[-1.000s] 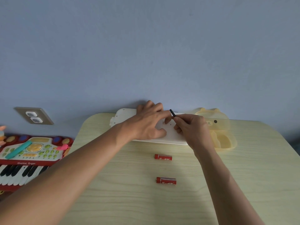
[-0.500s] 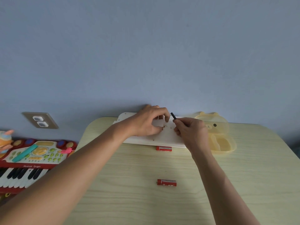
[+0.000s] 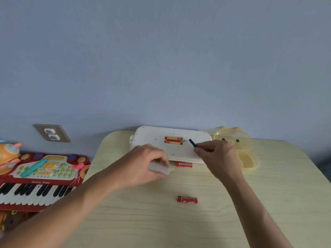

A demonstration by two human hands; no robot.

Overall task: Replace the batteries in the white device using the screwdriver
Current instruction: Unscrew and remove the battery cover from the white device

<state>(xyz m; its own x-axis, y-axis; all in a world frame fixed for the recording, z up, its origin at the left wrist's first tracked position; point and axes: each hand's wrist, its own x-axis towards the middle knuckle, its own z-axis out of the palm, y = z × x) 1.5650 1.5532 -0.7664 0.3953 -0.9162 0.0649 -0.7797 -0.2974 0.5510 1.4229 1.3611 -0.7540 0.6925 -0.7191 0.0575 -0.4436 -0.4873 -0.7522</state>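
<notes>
The white device (image 3: 154, 138) lies face down at the table's far edge, its battery bay uncovered with two orange batteries (image 3: 173, 140) inside. My left hand (image 3: 143, 163) holds the white battery cover (image 3: 160, 168) just in front of the device's near left part. My right hand (image 3: 217, 156) grips a dark screwdriver (image 3: 192, 143), whose end sticks out up-left over the device, right of the bay. One red battery (image 3: 184, 164) lies against the device's front edge; another red battery (image 3: 187, 199) lies nearer me.
A translucent yellow bear-shaped box (image 3: 238, 140) stands open right of the device. A red toy keyboard (image 3: 41, 178) sits left of the pale wooden table (image 3: 268, 203). A wall socket (image 3: 52, 135) is on the blue wall.
My left hand has lifted the cover off the battery bay and drawn it back toward me and left. The orange batteries are now exposed. My right hand stays with the screwdriver.
</notes>
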